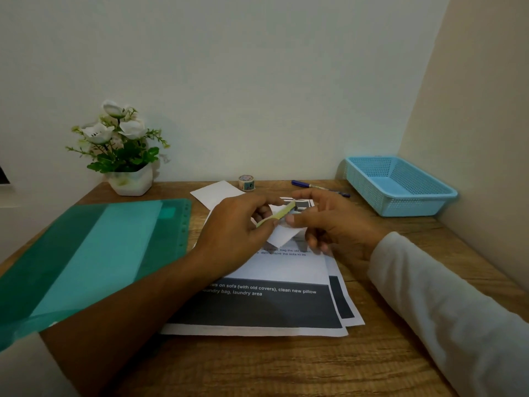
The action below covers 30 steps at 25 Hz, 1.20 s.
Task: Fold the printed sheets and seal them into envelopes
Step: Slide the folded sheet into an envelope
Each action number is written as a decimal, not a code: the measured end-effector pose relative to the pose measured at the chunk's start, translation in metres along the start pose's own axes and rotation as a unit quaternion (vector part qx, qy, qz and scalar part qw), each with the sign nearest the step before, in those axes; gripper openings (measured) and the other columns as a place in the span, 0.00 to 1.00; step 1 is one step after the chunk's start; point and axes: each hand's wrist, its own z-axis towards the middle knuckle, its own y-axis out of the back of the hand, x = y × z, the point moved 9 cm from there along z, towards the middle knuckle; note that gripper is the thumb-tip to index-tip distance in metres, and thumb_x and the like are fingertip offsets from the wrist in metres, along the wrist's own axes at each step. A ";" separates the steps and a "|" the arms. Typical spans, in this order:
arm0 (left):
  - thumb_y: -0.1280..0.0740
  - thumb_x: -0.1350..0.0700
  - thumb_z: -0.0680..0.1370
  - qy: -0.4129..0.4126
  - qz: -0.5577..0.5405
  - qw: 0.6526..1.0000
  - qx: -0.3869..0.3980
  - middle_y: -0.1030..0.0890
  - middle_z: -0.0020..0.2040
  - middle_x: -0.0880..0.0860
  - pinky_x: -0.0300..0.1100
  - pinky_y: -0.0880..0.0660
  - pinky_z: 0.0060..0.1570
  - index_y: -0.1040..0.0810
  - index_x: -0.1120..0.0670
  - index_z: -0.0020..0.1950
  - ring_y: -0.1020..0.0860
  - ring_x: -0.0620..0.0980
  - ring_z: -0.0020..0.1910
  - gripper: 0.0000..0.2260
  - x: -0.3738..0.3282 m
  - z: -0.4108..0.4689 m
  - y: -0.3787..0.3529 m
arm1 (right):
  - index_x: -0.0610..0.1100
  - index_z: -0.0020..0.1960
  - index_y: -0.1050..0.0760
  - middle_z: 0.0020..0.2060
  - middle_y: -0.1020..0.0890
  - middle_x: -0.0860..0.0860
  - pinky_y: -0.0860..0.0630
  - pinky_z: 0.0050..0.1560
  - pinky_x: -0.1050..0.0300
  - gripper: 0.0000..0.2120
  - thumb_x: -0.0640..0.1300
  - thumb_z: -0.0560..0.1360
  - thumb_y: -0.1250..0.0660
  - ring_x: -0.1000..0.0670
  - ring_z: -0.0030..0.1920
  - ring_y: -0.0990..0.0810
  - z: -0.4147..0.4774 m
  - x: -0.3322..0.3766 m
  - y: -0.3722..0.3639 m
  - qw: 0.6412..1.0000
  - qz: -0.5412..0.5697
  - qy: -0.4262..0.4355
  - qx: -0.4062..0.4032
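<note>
Wood-grain table (286, 365) lies under my forearms, with the printed sheets (274, 305) stacked loosely in the middle, dark bands and white lettering facing up. Both hands are raised just above the far end of that stack. My left hand (237, 224) has its fingers curled and pinches the lower end of a yellow-green strip (279, 214), which slants up toward my right forefinger. My right hand (332, 222) grips a folded white piece (283, 234) between thumb and curled fingers; it may be a small envelope, but the hands cover too much of it to be sure. It hangs between the two hands, its lower corner pointing down at the sheets.

Beyond my left hand a white envelope (217, 193) lies flat on the table, near a small roll of patterned tape (246, 182). A blue pen (309, 185) lies behind my right hand. A light blue basket (400, 193) sits in the far right corner, a translucent green folder (86, 253) covers the left side, and a white pot of flowers (128, 179) stands against the wall.
</note>
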 end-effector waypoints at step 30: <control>0.33 0.55 0.82 -0.044 -0.096 0.994 -0.040 0.19 0.60 0.47 0.40 0.20 0.56 0.19 0.52 0.65 0.21 0.44 0.59 0.12 -0.020 0.005 0.010 | 0.42 0.56 0.17 0.42 0.13 0.43 0.19 0.36 0.53 0.08 0.39 0.82 0.35 0.45 0.40 0.13 -0.004 0.023 0.008 0.982 -0.013 0.115 -0.146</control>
